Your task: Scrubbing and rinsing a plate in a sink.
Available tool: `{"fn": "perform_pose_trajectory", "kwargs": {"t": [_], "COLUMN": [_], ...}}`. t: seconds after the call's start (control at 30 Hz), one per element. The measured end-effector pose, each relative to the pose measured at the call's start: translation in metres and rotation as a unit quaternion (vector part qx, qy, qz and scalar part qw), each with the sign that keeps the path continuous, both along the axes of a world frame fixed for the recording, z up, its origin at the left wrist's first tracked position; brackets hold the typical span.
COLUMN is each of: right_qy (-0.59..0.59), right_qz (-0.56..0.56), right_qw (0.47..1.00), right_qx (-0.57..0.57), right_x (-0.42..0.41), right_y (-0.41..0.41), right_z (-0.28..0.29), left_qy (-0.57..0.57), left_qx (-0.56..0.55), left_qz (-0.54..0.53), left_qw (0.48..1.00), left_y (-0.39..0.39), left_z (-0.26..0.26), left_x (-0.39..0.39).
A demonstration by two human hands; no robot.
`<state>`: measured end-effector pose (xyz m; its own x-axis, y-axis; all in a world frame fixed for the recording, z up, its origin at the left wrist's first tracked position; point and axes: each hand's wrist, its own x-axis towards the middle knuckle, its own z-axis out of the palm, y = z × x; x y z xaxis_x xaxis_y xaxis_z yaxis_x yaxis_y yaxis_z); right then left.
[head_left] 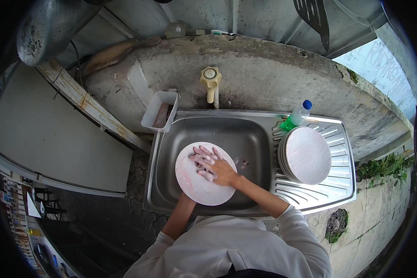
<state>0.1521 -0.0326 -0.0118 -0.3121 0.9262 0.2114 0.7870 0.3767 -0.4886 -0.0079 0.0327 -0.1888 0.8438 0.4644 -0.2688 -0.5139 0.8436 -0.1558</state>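
Above the basin of a stainless steel sink, a round white plate is held tilted, with pinkish suds smeared over its face. My left forearm reaches under the near edge of the plate; the hand itself is hidden beneath, supporting it. My right hand lies flat across the plate with foamy, spread fingers. A small dark scrubber shows between those fingers, mostly covered by them. To the right, a stack of several soapy white plates stands on the ribbed drainboard.
Behind the stack, a clear bottle with green liquid and a blue cap leans or stands tilted in view. A translucent plastic tub sits on the sink's back left corner. A yellowish tap juts from the concrete wall. Bits of foam dot the basin.
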Motion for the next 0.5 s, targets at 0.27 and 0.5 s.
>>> {"fn": "perform_pose_trajectory", "kwargs": {"t": [0.27,0.5], "right_qy": [0.075,0.006], "right_qz": [0.122,0.001], "right_qw": [0.989,1.0], "right_qx": [-0.03,-0.001], "right_x": [-0.033,-0.003], "right_y": [-0.034,0.012], "right_z": [0.019,0.012], "left_qy": [0.182,-0.09], "left_qx": [0.099,-0.076], "left_qz": [-0.014,-0.031], "left_qw": [0.978,0.992], "left_y": [0.006,-0.027], "left_z": [-0.074,0.096], "left_x": [-0.086,0.009]}}
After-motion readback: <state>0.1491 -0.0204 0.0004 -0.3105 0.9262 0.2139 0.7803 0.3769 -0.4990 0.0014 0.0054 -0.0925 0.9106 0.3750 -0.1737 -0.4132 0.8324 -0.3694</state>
